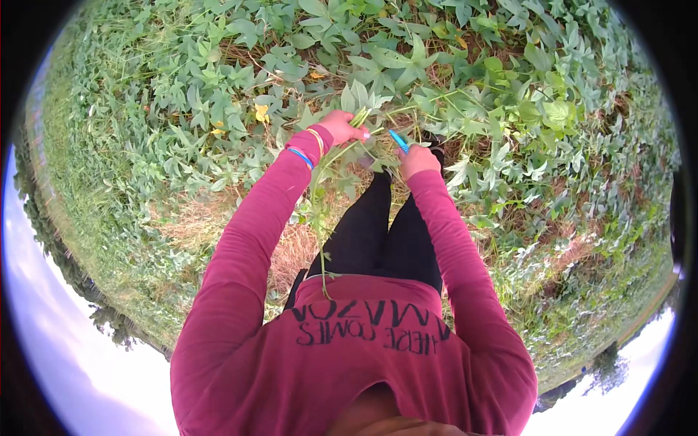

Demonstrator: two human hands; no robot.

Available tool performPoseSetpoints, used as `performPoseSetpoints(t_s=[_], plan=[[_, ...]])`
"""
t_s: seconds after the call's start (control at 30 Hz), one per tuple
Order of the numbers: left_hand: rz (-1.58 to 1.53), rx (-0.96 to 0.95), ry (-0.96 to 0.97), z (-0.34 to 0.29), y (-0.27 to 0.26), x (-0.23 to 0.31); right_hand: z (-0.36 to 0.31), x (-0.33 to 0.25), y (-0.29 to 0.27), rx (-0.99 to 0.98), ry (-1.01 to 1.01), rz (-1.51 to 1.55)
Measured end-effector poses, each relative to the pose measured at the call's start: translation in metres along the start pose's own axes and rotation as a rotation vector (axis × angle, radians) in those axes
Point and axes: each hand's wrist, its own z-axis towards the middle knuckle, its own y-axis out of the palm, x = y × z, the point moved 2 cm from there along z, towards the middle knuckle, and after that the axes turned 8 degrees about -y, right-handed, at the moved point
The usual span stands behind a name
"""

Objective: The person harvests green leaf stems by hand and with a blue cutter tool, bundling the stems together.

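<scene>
My left hand (339,128) is closed round a small bunch of cut green vine stems (360,116), their ends sticking up past the fingers. From this hand a long leafy vine (318,218) trails down in front of my left leg to the shirt hem. A short gap to the right, my right hand (420,160) grips a slim turquoise-blue tool (398,141), pointing up and left toward the stems. Whether it has a blade I cannot tell. Leafy vines (407,62) with lobed leaves spread just beyond both hands.
Dense green vines cover the ground on all sides. Dry brown straw (291,254) shows beside my left leg. A few yellow leaves (262,113) lie left of my left hand. My legs (356,232) in black trousers stand among the plants. Trees (113,323) line the field's edge.
</scene>
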Motion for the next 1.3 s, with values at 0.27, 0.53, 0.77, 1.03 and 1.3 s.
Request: performPoseSetpoints(t_s=[0.27, 0.53, 0.77, 1.03, 1.3], plan=[[-0.266, 0.636, 0.458, -0.163, -0.118, 0.051, -0.002, 0.030, -0.003, 0.117, -0.013, 0.139], [0.691, 0.520, 0.364, -0.194, -0.033, -0.046, -0.056, 0.131, -0.009, 0.170, 0.118, 0.284], [-0.759, -0.452, -0.211, -0.159, 0.064, -0.140, -0.193, 0.315, 0.089, -0.065, 0.713, 0.420], [-0.427, -0.129, -0.191, -0.175, 0.030, -0.083, -0.264, 0.393, 0.096, 0.087, 1.018, 0.404], [0.013, 0.089, -0.238, -0.119, 0.122, -0.033, 0.016, 0.453, -0.017, 0.481, 0.296, 0.259]])
